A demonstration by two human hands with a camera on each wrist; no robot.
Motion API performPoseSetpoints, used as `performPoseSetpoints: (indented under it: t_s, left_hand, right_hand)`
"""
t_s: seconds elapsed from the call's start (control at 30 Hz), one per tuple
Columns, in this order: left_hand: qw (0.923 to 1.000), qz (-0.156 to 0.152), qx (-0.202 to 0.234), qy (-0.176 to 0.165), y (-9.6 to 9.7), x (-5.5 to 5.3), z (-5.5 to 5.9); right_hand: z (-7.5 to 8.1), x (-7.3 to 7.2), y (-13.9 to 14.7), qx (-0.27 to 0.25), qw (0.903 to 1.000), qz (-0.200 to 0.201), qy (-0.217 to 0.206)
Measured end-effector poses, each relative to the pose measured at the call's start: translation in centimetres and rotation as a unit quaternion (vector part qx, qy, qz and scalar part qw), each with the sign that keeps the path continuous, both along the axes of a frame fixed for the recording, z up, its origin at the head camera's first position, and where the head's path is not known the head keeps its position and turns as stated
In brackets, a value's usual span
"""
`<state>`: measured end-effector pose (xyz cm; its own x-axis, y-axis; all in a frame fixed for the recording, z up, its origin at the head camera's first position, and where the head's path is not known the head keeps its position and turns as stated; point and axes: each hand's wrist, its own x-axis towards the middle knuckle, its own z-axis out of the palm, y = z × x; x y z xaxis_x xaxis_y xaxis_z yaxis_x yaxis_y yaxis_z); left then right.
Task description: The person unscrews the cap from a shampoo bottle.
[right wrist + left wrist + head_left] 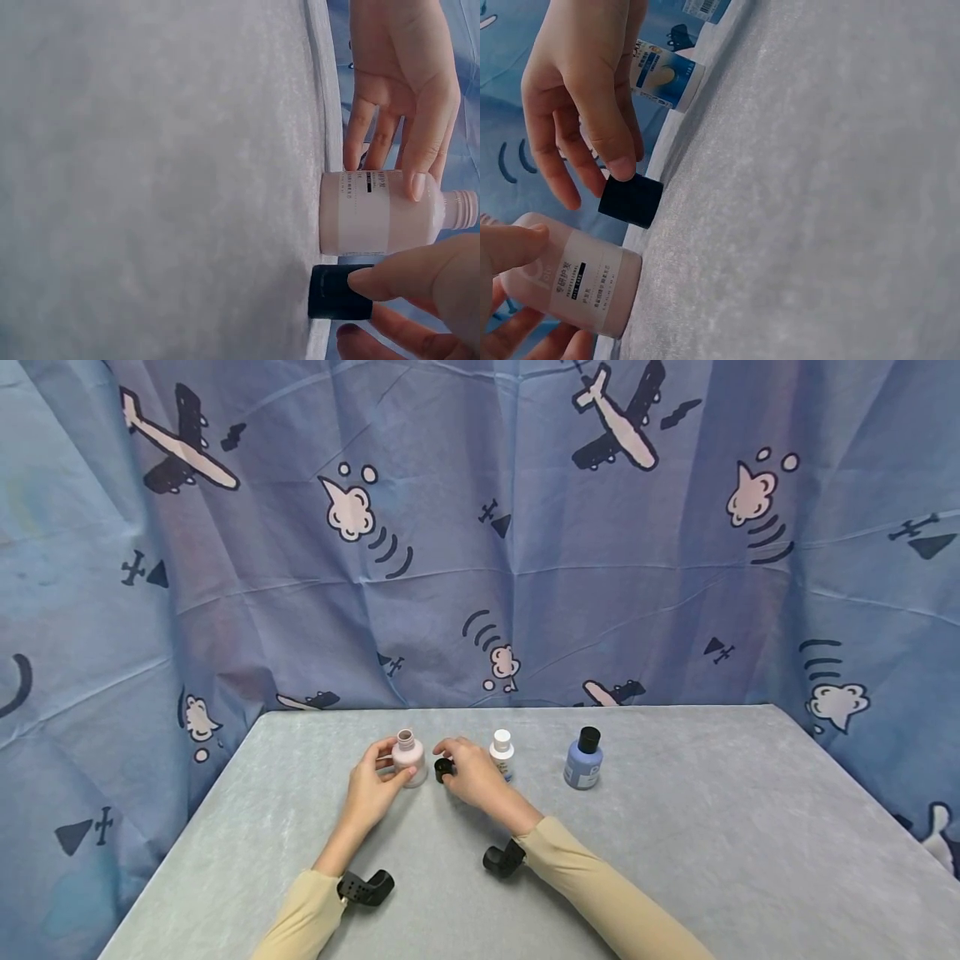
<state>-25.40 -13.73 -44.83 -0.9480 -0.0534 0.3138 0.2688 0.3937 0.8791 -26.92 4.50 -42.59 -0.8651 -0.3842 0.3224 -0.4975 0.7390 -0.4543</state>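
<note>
A pale pink hair-care bottle [409, 764] stands upright on the table with its threaded neck uncapped. My left hand [369, 792] holds it by the sides, thumb in front and fingers behind. Just to the right, my right hand [480, 779] pinches a black screw cap [442, 768] between thumb and fingers. In the right wrist view the cap [330, 292] is down at the tabletop beside the bottle [360, 214]. The left wrist view shows the thumb on the cap [632, 201] and the bottle's printed label facing the camera.
Behind my right hand stands a white-capped bottle [501, 747] with a blue and white label, partly covered. Farther right is a blue bottle [583, 767] with a black cap. A grey cloth covers the table [712, 827]; a blue patterned curtain [450, 527] hangs at its far edge.
</note>
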Motion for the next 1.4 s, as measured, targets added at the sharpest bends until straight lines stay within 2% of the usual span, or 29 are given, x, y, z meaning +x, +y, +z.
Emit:
performPoseSetpoints:
  t_s: [0.23, 0.43, 0.63, 0.77, 0.87, 1.2, 1.4]
  left_hand:
    - [0.9998, 0.011, 0.014, 0.005, 0.1, 0.3, 0.4]
    - [0.9991, 0.032, 0.014, 0.024, -0.2, 0.8, 0.5]
    - [0.9978, 0.054, 0.014, 0.037, -0.4, 1.5, 1.0]
    - [0.997, 0.064, 0.011, 0.043, 0.0, 2.2, 1.9]
    - [0.9965, 0.066, 0.013, 0.05, 0.4, 2.7, 2.6]
    - [0.9932, 0.033, 0.031, 0.108, 2.6, 3.6, 3.9]
    - [0.9938, 0.0, 0.035, 0.106, 4.0, 4.1, 4.3]
  right_hand:
    - [0.6, 0.5, 0.2, 0.002, 0.9999, -0.001, 0.011]
    - [1.2, 1.1, 0.5, -0.004, 0.9987, 0.013, 0.049]
    - [1.5, 1.5, 1.1, -0.026, 0.9925, 0.032, 0.115]
    - [1.8, 1.8, 1.8, -0.037, 0.9832, 0.045, 0.173]
    - [2.1, 2.2, 2.3, -0.039, 0.9793, 0.048, 0.193]
    - [2.3, 2.5, 4.4, -0.067, 0.9721, 0.055, 0.218]
    - [2.3, 2.7, 5.6, -0.084, 0.9691, 0.045, 0.227]
